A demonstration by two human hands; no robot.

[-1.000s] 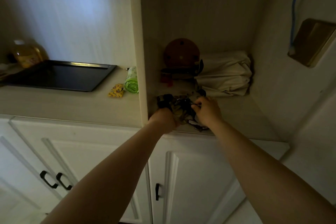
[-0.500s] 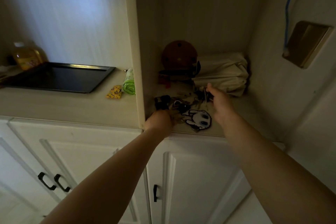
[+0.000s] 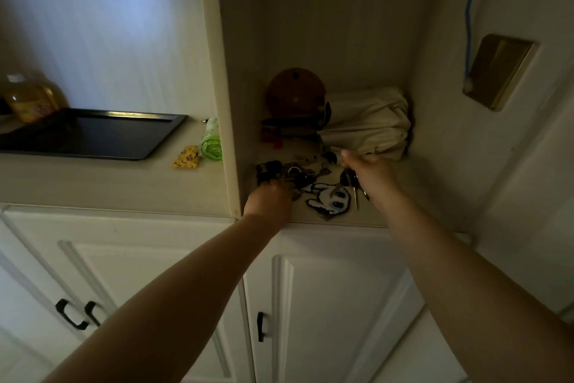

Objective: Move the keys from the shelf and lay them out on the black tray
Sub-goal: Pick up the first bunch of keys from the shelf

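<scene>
A heap of keys (image 3: 298,176) lies on the shelf (image 3: 400,196) inside the open cabinet niche, with a white pixel-style charm (image 3: 329,199) at its front. My left hand (image 3: 269,201) rests on the heap's left side, fingers curled over some keys. My right hand (image 3: 368,174) is raised slightly above the shelf, closed on a bunch of keys (image 3: 352,182) that dangles below it. The black tray (image 3: 90,134) sits on the counter to the left, nothing on it.
A vertical cabinet panel (image 3: 217,87) separates shelf and counter. A green roll (image 3: 211,142) and a yellow packet (image 3: 186,157) lie between tray and panel. A brown round object (image 3: 296,92) and a folded cream cloth (image 3: 369,121) fill the shelf's back. A yellow bottle (image 3: 29,98) stands behind the tray.
My right hand left the heap, reached toward the back right and now holds a bunch of keys lifted off the shelf. The white charm came into view. My left hand stayed put.
</scene>
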